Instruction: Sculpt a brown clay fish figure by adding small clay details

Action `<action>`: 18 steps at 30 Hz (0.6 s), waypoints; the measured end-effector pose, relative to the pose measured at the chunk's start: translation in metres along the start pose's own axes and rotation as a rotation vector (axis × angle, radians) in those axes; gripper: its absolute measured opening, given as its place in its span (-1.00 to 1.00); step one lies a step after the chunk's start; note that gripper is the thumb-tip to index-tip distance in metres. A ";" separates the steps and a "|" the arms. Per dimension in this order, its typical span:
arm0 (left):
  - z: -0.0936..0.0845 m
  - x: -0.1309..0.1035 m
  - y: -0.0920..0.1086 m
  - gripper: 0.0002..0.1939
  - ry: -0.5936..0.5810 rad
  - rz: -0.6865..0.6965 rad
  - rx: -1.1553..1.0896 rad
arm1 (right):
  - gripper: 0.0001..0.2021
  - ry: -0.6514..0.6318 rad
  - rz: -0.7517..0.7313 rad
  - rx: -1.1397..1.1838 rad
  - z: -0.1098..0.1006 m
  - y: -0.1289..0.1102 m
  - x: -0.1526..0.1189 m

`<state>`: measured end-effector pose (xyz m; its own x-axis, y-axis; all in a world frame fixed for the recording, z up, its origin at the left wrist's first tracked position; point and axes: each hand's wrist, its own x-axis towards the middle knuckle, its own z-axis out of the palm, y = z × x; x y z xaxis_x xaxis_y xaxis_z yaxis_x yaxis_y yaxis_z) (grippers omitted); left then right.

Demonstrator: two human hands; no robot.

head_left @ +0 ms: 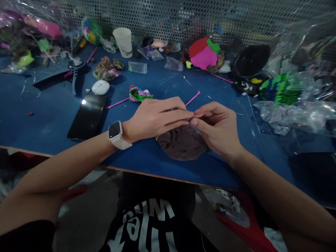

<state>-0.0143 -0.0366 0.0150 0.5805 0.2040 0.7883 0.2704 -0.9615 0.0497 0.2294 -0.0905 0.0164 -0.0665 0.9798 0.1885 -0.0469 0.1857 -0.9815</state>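
A dark brown lump of modelling clay (pixel 183 143), flattened and creased on top, lies near the table's front edge. Over its far side stretches my left hand (pixel 160 117), fingers long and nearly flat, a watch on the wrist. My right hand (pixel 219 127) is at the clay's right side, thumb and fingers pinched together. Both hands' fingertips meet just above the clay, and whatever small thing is between them is too hidden to name. A magenta strip (pixel 193 98) shows behind the fingers. Left of it lies a multicoloured clay piece (pixel 139 93).
A phone (pixel 88 117), a white case (pixel 100 87) and scissors-like black tool (pixel 75 71) lie left. A paper cup (pixel 124 42), pink-and-red clay (pixel 203 54) and black bowl (pixel 250 59) stand before the perforated panel (pixel 168 17). Plastic wrap (pixel 296 113) lies right.
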 end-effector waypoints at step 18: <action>0.004 0.002 0.000 -0.81 0.064 0.026 0.059 | -0.57 -0.081 0.079 0.058 0.001 -0.007 0.002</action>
<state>-0.0098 -0.0351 0.0140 0.5380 0.1648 0.8267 0.3015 -0.9535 -0.0061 0.2286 -0.0902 0.0232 -0.1525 0.9816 0.1147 -0.0956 0.1009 -0.9903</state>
